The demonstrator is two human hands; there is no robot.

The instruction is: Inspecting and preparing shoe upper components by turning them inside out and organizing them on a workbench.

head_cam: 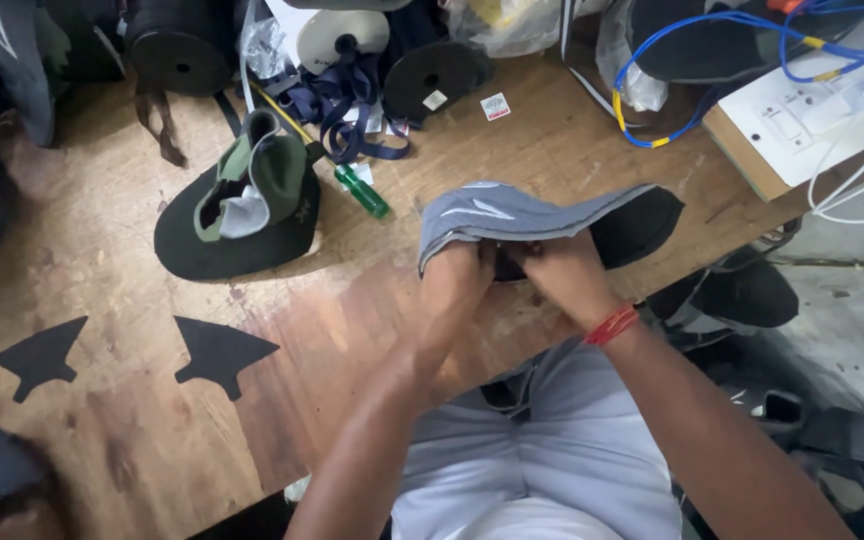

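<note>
Head view: we grip grey shoe upper [512, 215] at near counter [352, 330] edge. Left hand [455, 285] and right hand [562, 275] fingers curled tight on its lower rim. Best keep both thumbs close, fabric taut. Open room left; green screwdriver [363, 190], green-black upper [242, 205] near; two black cut pieces [220, 352] well apart.

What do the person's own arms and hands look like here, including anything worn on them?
Both forearms are bare, with no sleeves in view. The left hand carries no glove, ring or band that shows. The right hand is also ungloved, and a red thread band wraps its wrist in several strands. The fingers are mostly hidden, so any rings there cannot be told.
</note>
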